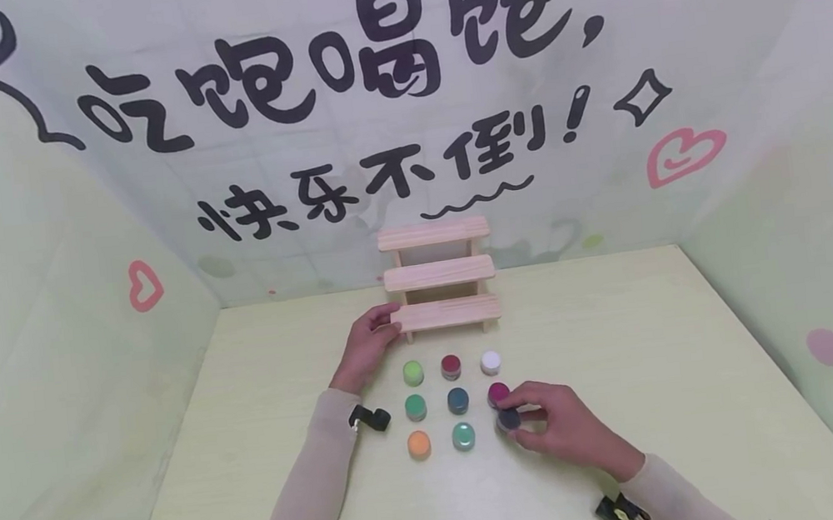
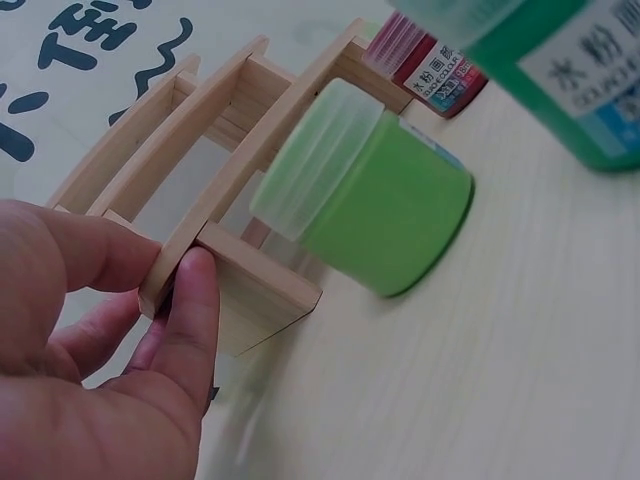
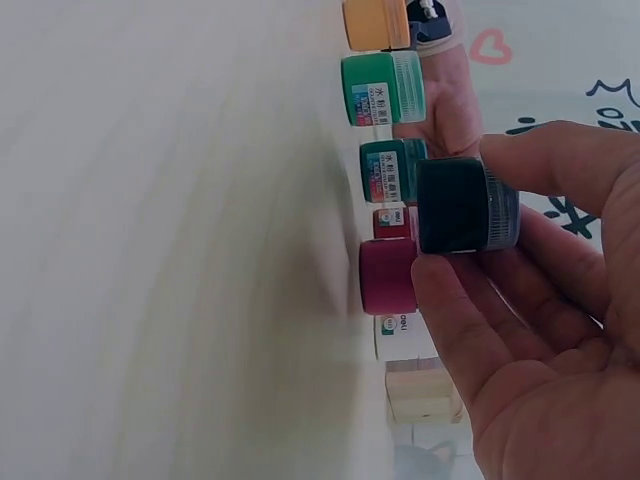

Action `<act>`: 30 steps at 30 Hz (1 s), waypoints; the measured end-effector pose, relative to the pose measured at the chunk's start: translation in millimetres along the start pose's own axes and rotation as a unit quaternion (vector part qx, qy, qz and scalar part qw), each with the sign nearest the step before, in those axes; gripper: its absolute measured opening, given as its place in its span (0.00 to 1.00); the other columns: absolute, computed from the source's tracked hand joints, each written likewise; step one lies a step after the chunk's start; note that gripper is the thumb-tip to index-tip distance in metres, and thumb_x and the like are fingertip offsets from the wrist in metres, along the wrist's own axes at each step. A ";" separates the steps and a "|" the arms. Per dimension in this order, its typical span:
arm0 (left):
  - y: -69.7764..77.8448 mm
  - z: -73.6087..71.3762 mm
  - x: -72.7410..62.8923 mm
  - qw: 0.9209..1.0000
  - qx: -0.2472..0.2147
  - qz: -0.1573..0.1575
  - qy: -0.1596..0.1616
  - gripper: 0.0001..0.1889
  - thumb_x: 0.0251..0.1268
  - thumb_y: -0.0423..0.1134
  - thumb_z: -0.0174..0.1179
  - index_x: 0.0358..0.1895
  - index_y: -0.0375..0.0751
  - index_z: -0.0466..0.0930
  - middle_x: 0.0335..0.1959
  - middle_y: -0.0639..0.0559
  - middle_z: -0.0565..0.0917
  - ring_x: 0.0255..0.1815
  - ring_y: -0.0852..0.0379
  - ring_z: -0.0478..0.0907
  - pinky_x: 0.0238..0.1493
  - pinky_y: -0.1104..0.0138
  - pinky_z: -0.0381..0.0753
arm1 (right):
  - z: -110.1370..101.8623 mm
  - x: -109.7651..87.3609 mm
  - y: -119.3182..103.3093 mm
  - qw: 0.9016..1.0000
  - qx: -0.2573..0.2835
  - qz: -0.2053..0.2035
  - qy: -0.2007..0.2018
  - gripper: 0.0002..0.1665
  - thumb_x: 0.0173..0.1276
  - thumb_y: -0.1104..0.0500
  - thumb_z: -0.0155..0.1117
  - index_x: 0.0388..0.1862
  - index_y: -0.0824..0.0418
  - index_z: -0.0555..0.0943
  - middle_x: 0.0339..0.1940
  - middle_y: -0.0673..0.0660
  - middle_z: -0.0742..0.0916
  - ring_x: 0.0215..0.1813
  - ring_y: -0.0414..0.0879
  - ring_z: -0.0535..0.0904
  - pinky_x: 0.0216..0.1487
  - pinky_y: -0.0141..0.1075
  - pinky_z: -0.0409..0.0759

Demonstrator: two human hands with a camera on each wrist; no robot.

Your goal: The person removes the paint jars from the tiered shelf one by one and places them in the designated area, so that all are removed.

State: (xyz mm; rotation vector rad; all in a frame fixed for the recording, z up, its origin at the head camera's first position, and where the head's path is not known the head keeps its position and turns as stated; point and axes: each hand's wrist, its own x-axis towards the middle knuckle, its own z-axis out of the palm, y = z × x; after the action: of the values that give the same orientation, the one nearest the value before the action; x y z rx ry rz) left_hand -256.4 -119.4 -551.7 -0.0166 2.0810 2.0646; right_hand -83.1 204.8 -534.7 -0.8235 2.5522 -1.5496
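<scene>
A three-tier wooden stand (image 1: 446, 313) stands at the back of the table, and my left hand (image 1: 366, 347) pinches the left end of its lowest board. The left wrist view shows the thumb and fingers around that board end (image 2: 165, 265). My right hand (image 1: 571, 425) holds a dark paint jar (image 3: 455, 205) between thumb and fingers, raised off the table. Just behind it stands a magenta paint jar (image 1: 499, 393), partly covered by my fingers in the head view. Other lidded paint jars stand in rows before the stand, including a light green jar (image 2: 385, 200) and a white jar (image 1: 490, 362).
Nearer the front are an orange jar (image 1: 419, 445) and a teal jar (image 1: 463, 435). A dark red jar (image 1: 451, 366), a blue jar (image 1: 458, 400) and a green jar (image 1: 416, 407) stand among them. A printed cloth backdrop (image 1: 286, 155) hangs behind the table (image 1: 604, 334).
</scene>
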 end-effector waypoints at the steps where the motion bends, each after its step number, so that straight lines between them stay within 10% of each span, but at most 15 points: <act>1: 0.2 -0.2 -0.2 1.000 0.001 0.000 0.000 0.20 0.74 0.28 0.62 0.67 0.41 0.80 0.60 0.38 0.82 0.55 0.52 0.84 0.63 0.62 0.91 | 0.5 -0.5 1.0 1.000 -0.004 0.003 -0.003 0.24 0.58 0.72 0.78 0.55 0.64 0.87 0.50 0.57 0.91 0.53 0.42 0.87 0.53 0.34 0.93; 30: -0.9 -5.8 -6.2 1.000 0.006 0.000 0.004 0.21 0.73 0.30 0.64 0.66 0.42 0.81 0.58 0.40 0.81 0.54 0.52 0.84 0.60 0.67 0.91 | 0.0 2.8 -0.7 0.998 -0.006 0.050 -0.036 0.21 0.61 0.66 0.80 0.53 0.62 0.87 0.52 0.56 0.91 0.54 0.52 0.89 0.55 0.37 0.94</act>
State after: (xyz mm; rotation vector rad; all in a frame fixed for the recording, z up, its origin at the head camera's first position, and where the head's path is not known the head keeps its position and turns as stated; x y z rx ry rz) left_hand -251.0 -126.1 -551.6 -0.0236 2.0986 2.0555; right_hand -85.2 203.2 -533.4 -0.7259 2.5132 -1.4507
